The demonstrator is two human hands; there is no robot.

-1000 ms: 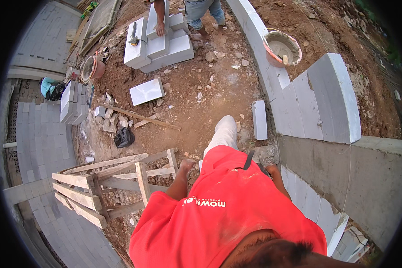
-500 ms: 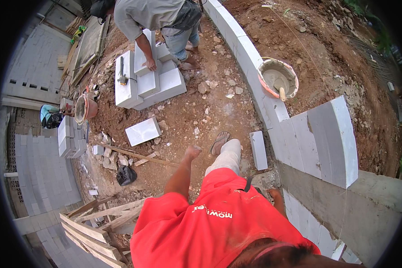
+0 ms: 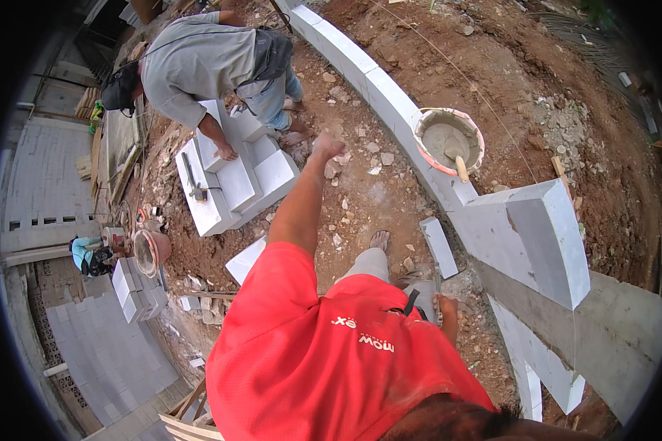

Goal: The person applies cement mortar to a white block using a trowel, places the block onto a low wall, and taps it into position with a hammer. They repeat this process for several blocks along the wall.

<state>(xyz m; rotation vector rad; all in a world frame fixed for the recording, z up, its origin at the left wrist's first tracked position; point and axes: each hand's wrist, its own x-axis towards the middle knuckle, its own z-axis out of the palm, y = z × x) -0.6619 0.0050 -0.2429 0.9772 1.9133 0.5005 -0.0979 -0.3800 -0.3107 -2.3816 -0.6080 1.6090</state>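
My left hand point(image 3: 329, 145) reaches forward over the rubble-strewn dirt, empty, its fingers loosely apart. It is nearest to the co-worker's feet and the stack of white lightweight concrete blocks point(image 3: 276, 173). My right hand point(image 3: 447, 304) is low beside my right leg with its fingers curled; something thin shows by them, too small to name. Just beyond it, a single narrow block point(image 3: 439, 247) lies beside the low block wall point(image 3: 390, 92). A bucket point(image 3: 482, 151) of grey mortar is set at that wall, and a wooden-handled tool point(image 3: 461, 169) stands in the mortar.
A co-worker point(image 3: 206, 55) bends over the stack, one hand on a block. A dark-handled tool point(image 3: 193, 176) lies on top. Another block point(image 3: 244, 259) is partly behind my sleeve. A string line point(image 3: 472, 84) crosses the right side. Farther left are a second bucket point(image 3: 154, 250) and another person point(image 3: 88, 257).
My left arm has swung forward and up, from beside my leg toward the block stack. My body has moved, and my right hand shows more fully. The co-worker leans further left.
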